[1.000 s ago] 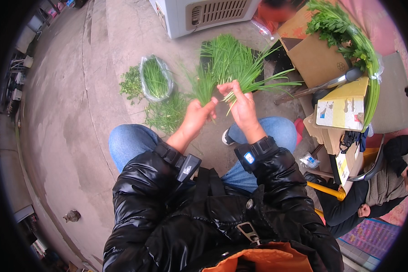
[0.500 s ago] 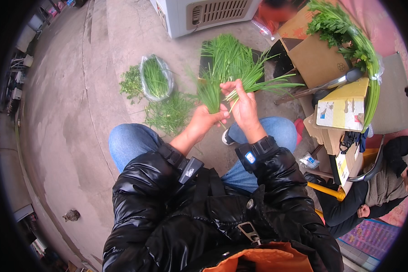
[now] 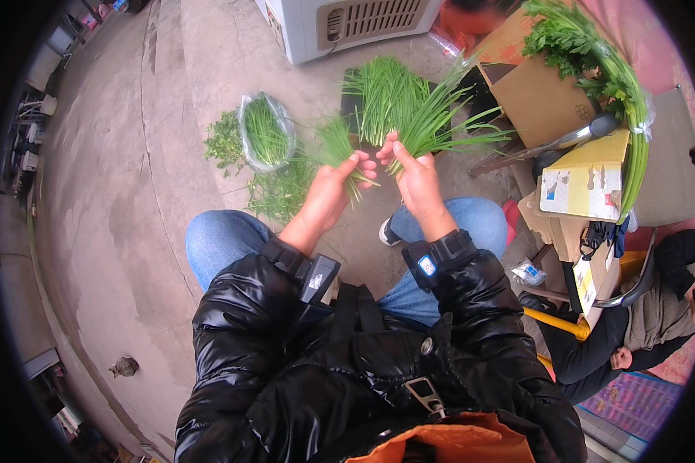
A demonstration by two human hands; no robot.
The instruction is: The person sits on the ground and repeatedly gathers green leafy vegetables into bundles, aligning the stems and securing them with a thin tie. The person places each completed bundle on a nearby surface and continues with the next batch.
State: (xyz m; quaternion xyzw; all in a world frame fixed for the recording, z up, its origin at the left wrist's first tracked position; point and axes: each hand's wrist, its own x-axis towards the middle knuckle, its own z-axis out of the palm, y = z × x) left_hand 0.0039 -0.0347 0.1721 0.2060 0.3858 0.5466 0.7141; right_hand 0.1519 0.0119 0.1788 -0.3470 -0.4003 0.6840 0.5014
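Observation:
Pinched in my left hand [image 3: 328,189] is a small bunch of garlic chives [image 3: 333,139], pale stem ends pointing right. My right hand [image 3: 418,189] grips a larger bunch of chives [image 3: 432,123], whose leaves fan up and to the right. The hands are close together but apart, above the ground between my knees. Just beyond them, a thick pile of chives [image 3: 378,92] lies on a dark flat surface [image 3: 350,103]. Loose, scattered green blades [image 3: 276,193] lie on the ground left of my left hand.
A clear plastic bag [image 3: 289,147] of chives and a leafy herb bunch [image 3: 224,143] lie at left. A white vented appliance [image 3: 305,38] stands ahead. Cardboard boxes [image 3: 537,104], long-stalked celery [image 3: 633,100] and a seated person [image 3: 660,316] are on the right.
My left hand has moved left and slightly up with its bunch, away from my right hand. The right hand's fingers have closed further around the larger bunch.

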